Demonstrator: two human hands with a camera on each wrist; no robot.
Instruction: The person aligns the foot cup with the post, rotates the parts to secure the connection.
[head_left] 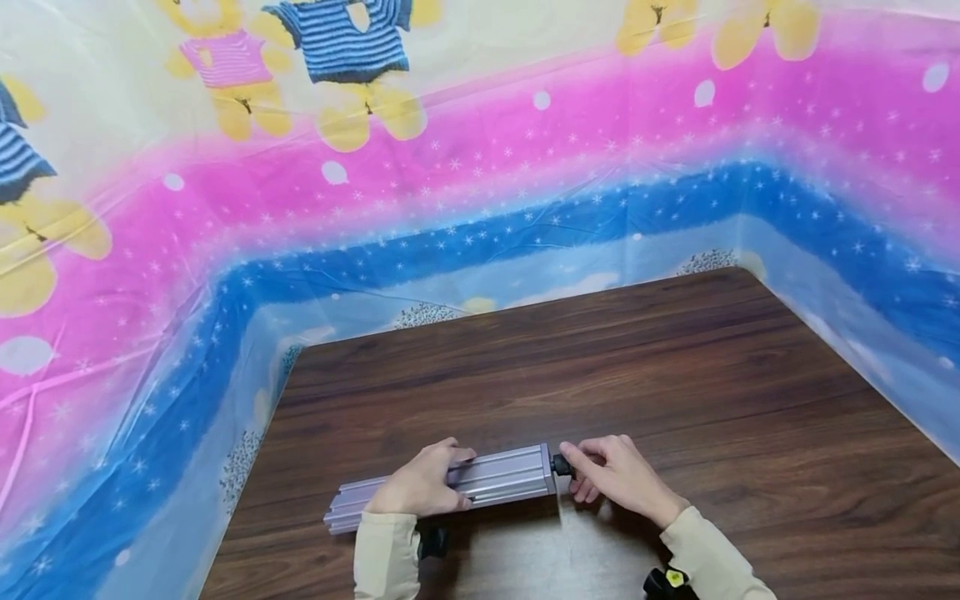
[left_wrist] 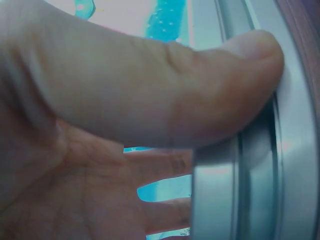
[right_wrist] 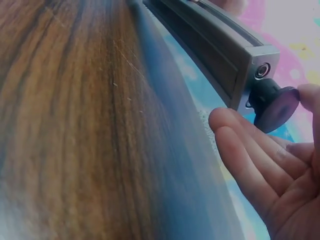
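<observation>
A silver aluminium profile (head_left: 502, 473) with long grooves stretches sideways close over the table. My left hand (head_left: 422, 483) grips it from above near the middle; in the left wrist view the thumb (left_wrist: 200, 95) lies across a groove, with the other fingers partly hidden behind the metal. From its right end face sticks a black knob (right_wrist: 276, 107) with a wide round head, below a round screw hole (right_wrist: 262, 70). My right hand (head_left: 618, 475) holds this knob at its rim by the fingertips, while its other fingers (right_wrist: 250, 155) extend loosely below.
The dark wood-grain table (head_left: 675, 358) reaches back to a cloth (head_left: 480, 192) printed with bears and pink and blue bands, which hangs round its back and sides. Black wrist bands show at both beige sleeves (head_left: 386, 554).
</observation>
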